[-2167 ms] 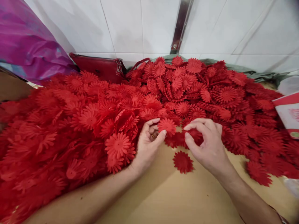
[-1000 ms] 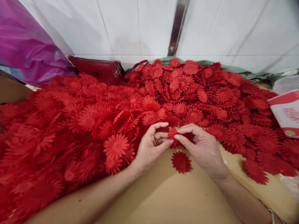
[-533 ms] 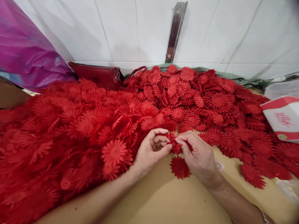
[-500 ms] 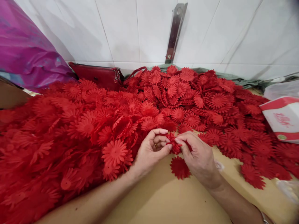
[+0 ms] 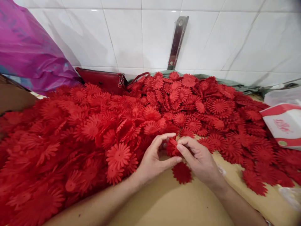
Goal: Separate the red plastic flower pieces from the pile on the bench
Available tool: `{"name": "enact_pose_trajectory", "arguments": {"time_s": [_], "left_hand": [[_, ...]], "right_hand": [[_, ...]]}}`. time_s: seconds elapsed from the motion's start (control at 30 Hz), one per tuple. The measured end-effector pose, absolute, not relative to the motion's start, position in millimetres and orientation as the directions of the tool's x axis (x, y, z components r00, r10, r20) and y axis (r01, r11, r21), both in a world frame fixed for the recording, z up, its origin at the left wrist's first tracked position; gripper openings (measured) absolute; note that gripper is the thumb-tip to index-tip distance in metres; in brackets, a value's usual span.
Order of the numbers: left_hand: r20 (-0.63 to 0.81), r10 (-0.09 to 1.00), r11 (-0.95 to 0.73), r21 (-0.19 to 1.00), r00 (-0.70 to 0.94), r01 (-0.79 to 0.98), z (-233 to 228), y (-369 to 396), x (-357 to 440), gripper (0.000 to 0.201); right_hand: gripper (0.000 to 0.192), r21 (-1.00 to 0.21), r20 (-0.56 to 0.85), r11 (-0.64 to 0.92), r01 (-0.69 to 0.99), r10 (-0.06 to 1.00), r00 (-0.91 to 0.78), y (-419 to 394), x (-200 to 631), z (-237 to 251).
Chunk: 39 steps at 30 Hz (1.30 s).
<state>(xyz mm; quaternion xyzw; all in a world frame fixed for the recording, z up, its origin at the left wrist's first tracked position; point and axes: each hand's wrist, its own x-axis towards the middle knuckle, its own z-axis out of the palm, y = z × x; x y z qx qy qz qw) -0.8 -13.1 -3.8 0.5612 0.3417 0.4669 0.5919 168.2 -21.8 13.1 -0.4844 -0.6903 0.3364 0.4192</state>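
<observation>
Small red flower piece point(image 5: 172, 147) pinched between both hands at pile's near edge. Right hand point(image 5: 199, 160) fingertips closed on it; left hand point(image 5: 154, 161) thumb and forefinger curled around it. Loose flower point(image 5: 181, 172) on table point(image 5: 164, 204) just below grip; red pile point(image 5: 94, 131) beyond and left.

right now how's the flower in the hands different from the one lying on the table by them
The flower in the hands is pinched between both hands, the left hand and right hand, and looks folded; the flower on the table lies flat and spread. The held one is mostly hidden by fingers; the other shows almost whole. Both are red with toothed petals.
</observation>
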Motion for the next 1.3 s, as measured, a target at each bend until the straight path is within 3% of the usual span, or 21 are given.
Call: {"name": "enact_pose_trajectory", "arguments": {"time_s": [0.1,0.33,0.5,0.6,0.7,0.8,0.97,1.13,1.3], "left_hand": [[0.182,0.933,-0.161,0.983,0.31,-0.091,-6.1,-11.5,-1.3,0.049],[0.105,0.932,-0.063,0.99,0.348,-0.129,-7.1,-13.3,1.3,0.047],[-0.021,0.979,0.086,0.945,0.205,-0.315,-1.4,-10.4,0.9,0.031],[-0.062,0.985,0.123,0.907,0.16,-0.402,-3.2,-7.9,1.0,0.039],[-0.078,0.99,0.122,0.885,0.115,-0.449,-7.4,-6.1,1.9,0.046],[-0.078,0.994,0.105,0.872,0.074,-0.478,-9.8,-5.3,2.8,0.047],[-0.055,0.975,0.152,0.871,0.216,-0.466,-5.8,-9.4,3.5,0.048],[-0.035,0.94,0.198,0.866,0.338,-0.46,-2.2,-13.5,3.8,0.039],[-0.064,0.937,0.229,0.855,0.344,-0.465,-0.5,-12.3,2.9,0.027]], "right_hand": [[0.025,-0.906,0.223,0.277,0.319,0.955,-0.196,-20.4,172.6,15.9],[0.02,-0.861,0.267,0.292,0.417,0.956,-0.12,-21.2,179.1,16.0],[0.019,-0.843,0.378,0.268,0.466,0.912,0.159,-16.0,185.7,20.8],[0.019,-0.772,0.372,0.288,0.567,0.928,0.036,-11.7,189.2,17.3],[0.014,-0.593,0.41,0.407,0.695,0.895,-0.174,-8.9,190.3,9.6],[0.009,-0.463,0.543,0.453,0.762,0.824,-0.16,-8.9,189.4,6.2],[0.014,-0.435,0.67,0.504,0.746,0.735,-0.105,-15.1,181.5,11.7],[0.012,-0.485,0.644,0.532,0.694,0.754,-0.128,-18.4,175.5,11.1],[0.006,-0.52,0.635,0.538,0.664,0.763,-0.12,-18.5,176.1,11.4]]}}
